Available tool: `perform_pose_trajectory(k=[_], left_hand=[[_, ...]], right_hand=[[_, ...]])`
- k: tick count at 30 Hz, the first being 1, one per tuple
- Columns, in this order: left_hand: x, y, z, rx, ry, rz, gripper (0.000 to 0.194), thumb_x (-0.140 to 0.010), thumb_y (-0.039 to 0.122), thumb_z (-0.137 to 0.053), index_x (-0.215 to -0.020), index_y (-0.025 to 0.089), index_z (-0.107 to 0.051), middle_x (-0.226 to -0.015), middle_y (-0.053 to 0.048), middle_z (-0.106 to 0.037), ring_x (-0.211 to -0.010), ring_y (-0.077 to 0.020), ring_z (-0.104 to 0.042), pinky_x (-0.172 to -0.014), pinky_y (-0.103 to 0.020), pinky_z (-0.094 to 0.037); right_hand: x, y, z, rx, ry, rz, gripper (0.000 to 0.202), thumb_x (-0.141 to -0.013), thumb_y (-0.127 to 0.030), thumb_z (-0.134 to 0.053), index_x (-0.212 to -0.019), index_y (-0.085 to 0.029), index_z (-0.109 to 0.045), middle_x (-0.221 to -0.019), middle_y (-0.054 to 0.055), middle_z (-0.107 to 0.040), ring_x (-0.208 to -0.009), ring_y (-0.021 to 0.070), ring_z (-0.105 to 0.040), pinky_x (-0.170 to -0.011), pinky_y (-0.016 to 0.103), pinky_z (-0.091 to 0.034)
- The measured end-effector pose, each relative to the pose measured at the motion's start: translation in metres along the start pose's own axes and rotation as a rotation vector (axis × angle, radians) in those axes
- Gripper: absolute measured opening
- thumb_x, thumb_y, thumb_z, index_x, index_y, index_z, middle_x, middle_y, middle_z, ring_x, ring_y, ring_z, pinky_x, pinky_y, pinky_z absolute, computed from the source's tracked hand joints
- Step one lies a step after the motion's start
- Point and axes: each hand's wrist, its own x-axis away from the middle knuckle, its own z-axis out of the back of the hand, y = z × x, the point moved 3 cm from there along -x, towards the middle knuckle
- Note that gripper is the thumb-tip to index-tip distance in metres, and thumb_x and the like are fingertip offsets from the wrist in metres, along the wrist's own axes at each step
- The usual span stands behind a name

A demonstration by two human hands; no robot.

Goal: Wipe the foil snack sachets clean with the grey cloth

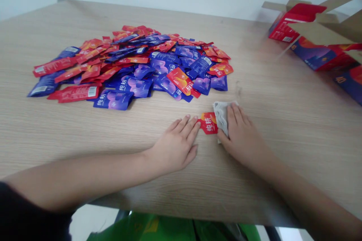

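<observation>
Right grip (244, 137) on one cloth (221, 116)

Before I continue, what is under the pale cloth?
The red packet runs under the pale cloth; its end nearest the left hand shows. Its other end is hidden, as would be anything else beneath. The right hand rests on top.
</observation>
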Motion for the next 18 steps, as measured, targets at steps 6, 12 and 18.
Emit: perform_pose_trajectory(k=[6, 12, 18], left_hand=[[0.002, -0.001, 0.001, -0.005, 0.018, -0.006, 0.059, -0.095, 0.035, -0.042, -0.144, 0.002, -0.041, -0.152, -0.021, -0.037, -0.141, -0.0358, -0.034, -0.113, -0.048, -0.033], [0.001, -0.001, 0.001, 0.018, 0.004, 0.001, 0.061, -0.095, 0.036, -0.042, -0.147, 0.004, -0.037, -0.154, -0.019, -0.033, -0.143, -0.0345, -0.032, -0.113, -0.047, -0.032], [0.001, -0.001, 0.001, 0.011, 0.017, -0.005, 0.059, -0.095, 0.036, -0.041, -0.144, 0.002, -0.041, -0.152, -0.021, -0.036, -0.141, -0.0366, -0.033, -0.112, -0.048, -0.033]], right_hand=[[0.002, -0.021, 0.0, -0.046, 0.029, 0.182, 0.07, -0.087, -0.032, -0.045, -0.145, 0.003, -0.033, -0.156, 0.025, -0.026, -0.146, 0.0339, -0.021, -0.116, 0.052, -0.026], [-0.004, 0.004, -0.002, -0.029, -0.005, -0.006, 0.068, -0.092, -0.037, -0.038, -0.145, 0.005, -0.033, -0.153, 0.026, -0.031, -0.144, 0.0339, -0.027, -0.114, 0.049, -0.03], [-0.001, -0.022, -0.002, -0.056, 0.04, 0.143, 0.068, -0.087, -0.032, -0.044, -0.144, 0.004, -0.035, -0.156, 0.026, -0.027, -0.145, 0.0349, -0.022, -0.115, 0.053, -0.027]])
